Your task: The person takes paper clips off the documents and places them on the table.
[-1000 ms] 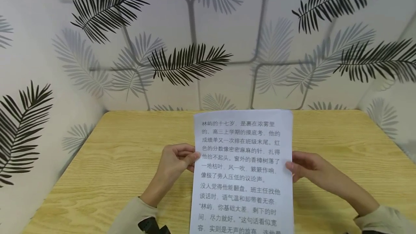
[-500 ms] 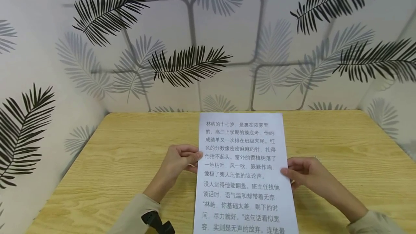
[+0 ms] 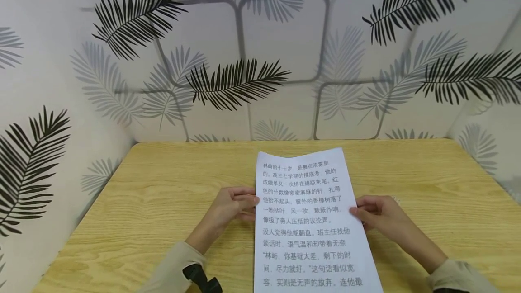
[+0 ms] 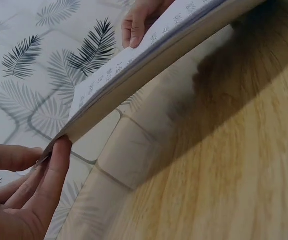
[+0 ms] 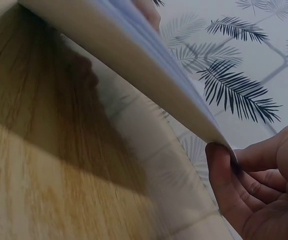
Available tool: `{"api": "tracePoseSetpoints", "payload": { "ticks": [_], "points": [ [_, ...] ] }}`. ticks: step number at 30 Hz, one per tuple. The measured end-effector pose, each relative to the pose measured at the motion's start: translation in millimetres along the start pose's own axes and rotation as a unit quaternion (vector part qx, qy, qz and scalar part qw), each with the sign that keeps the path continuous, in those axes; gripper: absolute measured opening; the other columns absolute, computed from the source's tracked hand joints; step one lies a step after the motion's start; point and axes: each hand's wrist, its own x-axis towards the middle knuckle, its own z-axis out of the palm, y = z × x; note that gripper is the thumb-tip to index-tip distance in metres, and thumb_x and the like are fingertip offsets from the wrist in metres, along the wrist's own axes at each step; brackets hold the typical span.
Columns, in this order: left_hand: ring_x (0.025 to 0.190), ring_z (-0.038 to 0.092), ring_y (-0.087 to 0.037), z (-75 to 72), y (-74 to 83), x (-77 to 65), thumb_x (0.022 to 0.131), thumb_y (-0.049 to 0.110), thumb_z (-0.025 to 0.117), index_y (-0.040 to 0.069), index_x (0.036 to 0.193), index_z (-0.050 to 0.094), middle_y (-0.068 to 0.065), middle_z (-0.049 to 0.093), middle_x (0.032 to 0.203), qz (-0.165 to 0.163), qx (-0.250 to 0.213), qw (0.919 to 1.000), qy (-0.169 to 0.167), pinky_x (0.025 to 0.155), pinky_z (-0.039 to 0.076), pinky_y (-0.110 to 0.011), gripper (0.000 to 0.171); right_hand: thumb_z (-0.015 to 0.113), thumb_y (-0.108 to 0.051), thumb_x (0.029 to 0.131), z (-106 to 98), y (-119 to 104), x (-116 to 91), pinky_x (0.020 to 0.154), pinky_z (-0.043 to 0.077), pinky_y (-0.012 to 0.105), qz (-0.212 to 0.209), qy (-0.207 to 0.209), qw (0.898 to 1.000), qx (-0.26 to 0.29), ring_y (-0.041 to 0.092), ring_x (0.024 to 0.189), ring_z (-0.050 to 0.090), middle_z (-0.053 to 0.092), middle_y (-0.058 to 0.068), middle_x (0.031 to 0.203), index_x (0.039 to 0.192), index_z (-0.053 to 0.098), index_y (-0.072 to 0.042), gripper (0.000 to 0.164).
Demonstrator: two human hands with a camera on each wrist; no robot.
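A white sheet of paper (image 3: 307,238) printed with black Chinese characters is held up over the wooden table, its top edge dipping in the middle. Its lower end runs out of the head view. At its left edge my left hand (image 3: 229,207) pinches the paper, thumb on the printed face and fingers behind. On the opposite edge my right hand (image 3: 382,216) pinches it the same way. Both wrist views show the underside of the paper (image 4: 128,85) slanting above the tabletop, with thumb and fingers closing on its edge.
The wooden table (image 3: 163,175) reaches back to a pale wall (image 3: 281,35) patterned with dark and grey leaves. Another wall meets the table's left side. A black strap (image 3: 199,279) sits on my left sleeve.
The top of the paper has come down and its top edge now sags. My left hand has shifted right and slightly down; my right hand has moved a little left and down. Both keep their grip.
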Motion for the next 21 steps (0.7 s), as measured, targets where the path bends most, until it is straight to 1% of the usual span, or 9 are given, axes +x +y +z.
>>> {"api": "tracePoseSetpoints", "payload": {
  "ticks": [3, 7, 13, 16, 21],
  "points": [
    [0.079, 0.069, -0.02, -1.3, -3.1, 1.7, 0.088, 0.0, 0.064, -0.014, 0.122, 0.055, -0.017, 0.07, 0.099, -0.003, 0.002, 0.9999, -0.017, 0.072, 0.062, -0.037, 0.038, 0.061, -0.008, 0.094, 2.0, 4.3, 3.9, 0.062, 0.061, 0.031, 0.011, 0.018, 1.0, 0.001, 0.017, 0.071, 0.067, 0.07, 0.016, 0.09, 0.111, 0.06, 0.015, 0.029],
    [0.083, 0.069, -0.021, -2.5, -4.6, 2.6, 0.088, -0.001, 0.063, -0.013, 0.124, 0.055, -0.018, 0.07, 0.103, -0.012, 0.007, 0.9997, -0.023, 0.074, 0.061, -0.036, 0.039, 0.062, -0.009, 0.094, 5.8, 9.8, 7.9, 0.064, 0.06, 0.03, 0.03, 0.037, 0.999, 0.003, 0.017, 0.073, 0.067, 0.07, 0.015, 0.09, 0.111, 0.059, 0.015, 0.029],
    [0.089, 0.07, -0.027, -4.4, -8.0, 1.7, 0.091, -0.001, 0.06, -0.013, 0.127, 0.053, -0.021, 0.068, 0.108, -0.025, 0.016, 0.999, -0.033, 0.077, 0.061, -0.04, 0.038, 0.064, -0.009, 0.092, 12.2, 13.1, 11.9, 0.063, 0.059, 0.026, 0.041, 0.059, 0.997, -0.029, 0.016, 0.074, 0.066, 0.071, 0.013, 0.088, 0.11, 0.062, 0.013, 0.028],
    [0.089, 0.07, -0.03, -5.3, -9.7, 1.2, 0.093, 0.0, 0.057, -0.013, 0.127, 0.053, -0.023, 0.068, 0.107, -0.022, 0.03, 0.9986, -0.039, 0.077, 0.061, -0.041, 0.037, 0.064, -0.009, 0.092, 14.9, 14.1, 13.8, 0.063, 0.059, 0.026, 0.047, 0.062, 0.996, -0.039, 0.017, 0.074, 0.066, 0.071, 0.013, 0.088, 0.11, 0.061, 0.013, 0.029],
    [0.088, 0.07, -0.029, -5.7, -11.4, 1.2, 0.094, 0.002, 0.056, -0.012, 0.128, 0.053, -0.023, 0.069, 0.106, -0.024, 0.044, 0.9979, -0.04, 0.075, 0.061, -0.04, 0.037, 0.064, -0.009, 0.092, 18.5, 16.9, 15.4, 0.063, 0.059, 0.027, 0.065, 0.061, 0.995, -0.048, 0.019, 0.075, 0.066, 0.07, 0.013, 0.088, 0.112, 0.06, 0.015, 0.032]
  ]
}}
